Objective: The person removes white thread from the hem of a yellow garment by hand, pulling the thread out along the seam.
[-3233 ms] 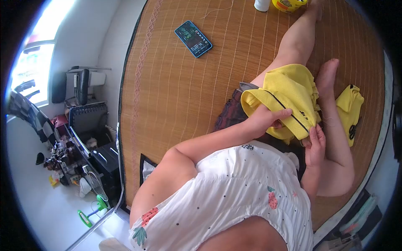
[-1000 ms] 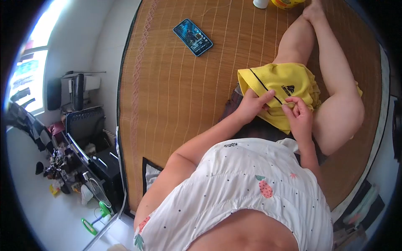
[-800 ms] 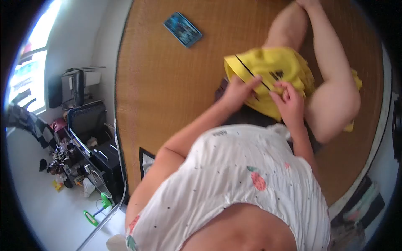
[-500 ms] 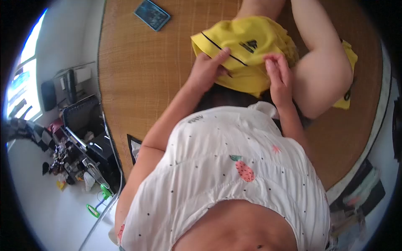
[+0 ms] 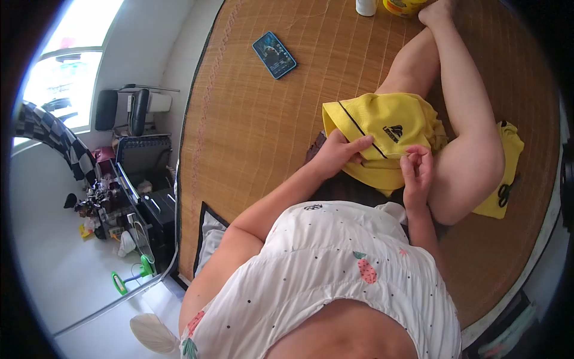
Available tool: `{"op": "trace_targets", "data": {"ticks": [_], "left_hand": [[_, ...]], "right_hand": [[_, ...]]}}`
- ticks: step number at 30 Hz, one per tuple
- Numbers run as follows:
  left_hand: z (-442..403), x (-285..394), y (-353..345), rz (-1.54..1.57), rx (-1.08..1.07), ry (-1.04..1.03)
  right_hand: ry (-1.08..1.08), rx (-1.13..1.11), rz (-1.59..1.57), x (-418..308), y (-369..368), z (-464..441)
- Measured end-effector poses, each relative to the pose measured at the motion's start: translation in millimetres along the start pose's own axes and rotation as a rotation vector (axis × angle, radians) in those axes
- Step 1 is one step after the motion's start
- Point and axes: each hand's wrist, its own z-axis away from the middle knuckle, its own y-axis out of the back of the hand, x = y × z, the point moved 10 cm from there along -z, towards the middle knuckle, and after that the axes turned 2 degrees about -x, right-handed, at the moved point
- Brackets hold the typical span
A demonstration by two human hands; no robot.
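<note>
A yellow cloth garment (image 5: 388, 113) with a black stripe and a small black logo lies across my lap. My left hand (image 5: 344, 152) grips its near left edge, with the thumb on top by the stripe and the other fingers partly under the cloth. At the garment's right side, my right hand (image 5: 417, 170) is closed in a pinch, thumb against fingers. What the pinch holds is too small to tell; a faint light line runs from it toward the stripe.
A phone (image 5: 274, 55) lies on the woven mat (image 5: 251, 113). At the top stand a white bottle (image 5: 366, 7) and a yellow tub (image 5: 403, 6). Black scissors (image 5: 504, 194) rest on folded yellow cloth (image 5: 509, 149) beyond my bent leg.
The garment has turned and shifted left since the earliest frame, its logo now showing fully. My right hand has moved from the garment's corner to beside the stripe. My right leg has shifted too.
</note>
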Motion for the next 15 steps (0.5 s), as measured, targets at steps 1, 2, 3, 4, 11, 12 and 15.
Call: {"op": "trace_targets", "data": {"ticks": [1, 2, 3, 4, 11, 12, 15], "left_hand": [[-1.2, -2.2, 1.2, 0.004, 0.002, 0.006], [-3.6, -6.1, 2.4, 0.011, 0.005, 0.01], [-4.9, -7.7, 3.5, 0.02, 0.007, 0.015], [-5.2, -6.5, 4.6, 0.037, 0.003, 0.012], [-10.6, -12.4, 6.3, 0.269, -0.031, 0.008], [-11.2, -11.0, 6.6, 0.283, -0.038, 0.009], [-9.6, -9.0, 5.7, 0.271, -0.062, 0.056]], "right_hand": [[0.002, 0.007, -0.015, -1.0, -0.7, 0.8], [-0.013, 0.012, -0.034, 0.3, -0.1, 0.9], [-0.03, 0.015, -0.049, 0.8, 1.9, 0.6], [-0.046, 0.018, -0.064, 1.7, 2.9, 0.0], [-0.196, 0.159, 0.105, -11.2, 33.6, -0.6], [-0.203, 0.185, 0.16, -13.3, 39.2, -2.1], [-0.039, 0.268, 0.255, -31.0, 57.8, -7.6]]}}
